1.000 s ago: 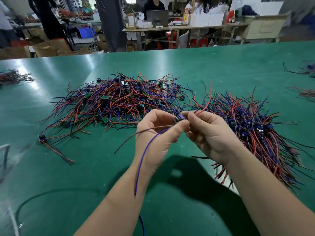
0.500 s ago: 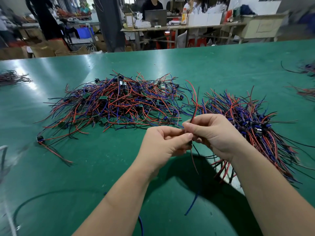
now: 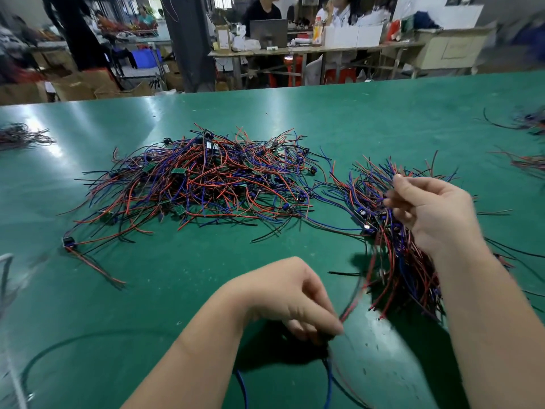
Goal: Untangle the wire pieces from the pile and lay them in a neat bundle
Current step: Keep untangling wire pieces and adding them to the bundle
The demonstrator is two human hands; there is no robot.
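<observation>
— Fingers (image 3: 320, 320) of the left hand (image 3: 289, 296), head view: what do they hold?
— They are pressed together in a pinch on one wire piece (image 3: 351, 306), low over the green bench (image 3: 177, 290). Its red strand climbs toward one o'clock and its blue strands trail to six.
— And the bundle?
— The bundle (image 3: 404, 270) lies near that pinch, at two o'clock, its strands running roughly twelve to six. The tangled pile (image 3: 206, 184) sits at eleven o'clock, well apart.
— Which hand is nearer?
— The right hand (image 3: 436, 214) hovers over the bundle's far half, fingers (image 3: 398, 180) loosely curled and parted. Blur hides whether they hold a strand. The likely next move is to swing the piece into line, twelve to six, and lay it alongside.
</observation>
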